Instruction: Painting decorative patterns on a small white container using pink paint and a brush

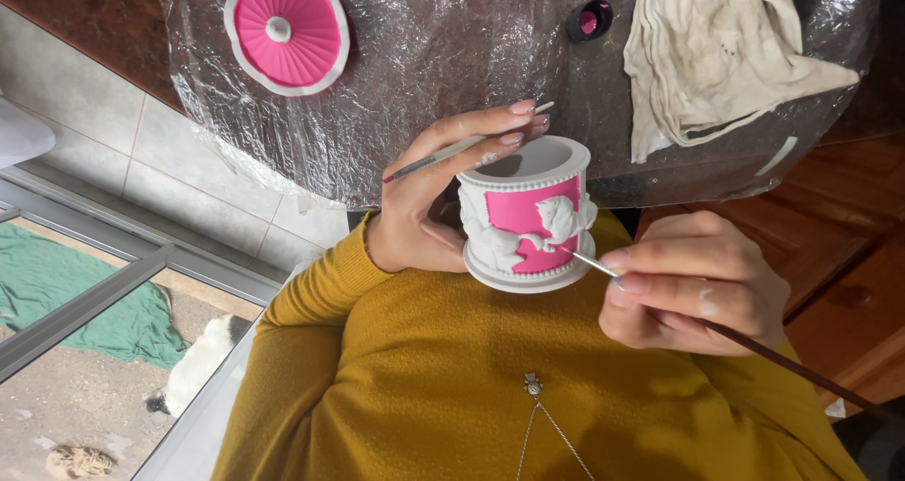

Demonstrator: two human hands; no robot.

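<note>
A small round white jar [528, 212] with pink panels and raised white animal figures is held in front of my chest. My left hand [419, 203] grips it from the left side, fingers curled over the rim, and also pinches a thin spare brush [443, 156] between its fingers. My right hand [693, 292] holds a long dark-handled paintbrush [782, 363]. Its fine tip touches the jar's lower right side by a white figure.
A table wrapped in clear plastic film [424, 57] carries a pink and white ribbed lid [286, 30], a small black cap [589, 19] and a crumpled beige cloth [716, 57]. Wooden furniture [830, 226] stands at right. At lower left are a window frame [85, 302] and a green cloth [57, 283].
</note>
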